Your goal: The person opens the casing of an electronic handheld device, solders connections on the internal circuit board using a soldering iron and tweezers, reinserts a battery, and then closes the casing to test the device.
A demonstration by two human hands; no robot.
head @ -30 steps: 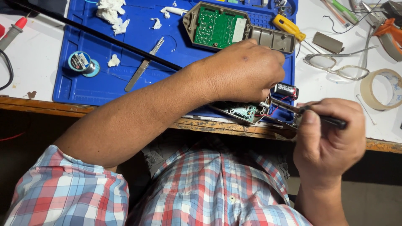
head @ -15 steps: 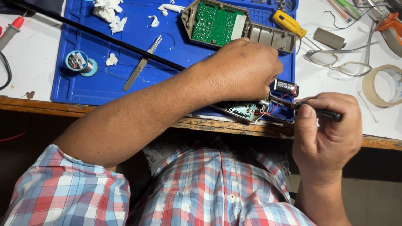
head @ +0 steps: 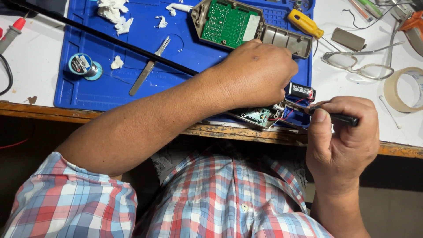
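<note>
Blue silicone work mat (head: 185, 57) covers the bench in front of you, and its near edge carries the item under work: a small circuit board (head: 257, 117) with red and blue wires, lying at the mat's front lip just above the wooden bench edge (head: 132, 115). Your left hand (head: 255, 75) lies over that board, fingers curled down onto it; the hand hides most of the board, so the exact grip cannot be confirmed. A black rectangular battery (head: 302, 91) sits touching the wiring, just right of the left hand.

Your right hand (head: 341, 141) is closed around a slim black tool (head: 339, 118), thumb pressed along it. The tool's tip points toward the wires but is too small to identify, and contact with the board cannot be made out.

Further back on the mat lie an open grey casing with a green board (head: 229, 22), metal tweezers (head: 150, 66), a solder spool (head: 81, 65) and white scraps. A yellow-handled screwdriver (head: 306, 23), spectacles (head: 365, 66) and a tape roll (head: 403, 88), cut off at the frame edge, lie right.
</note>
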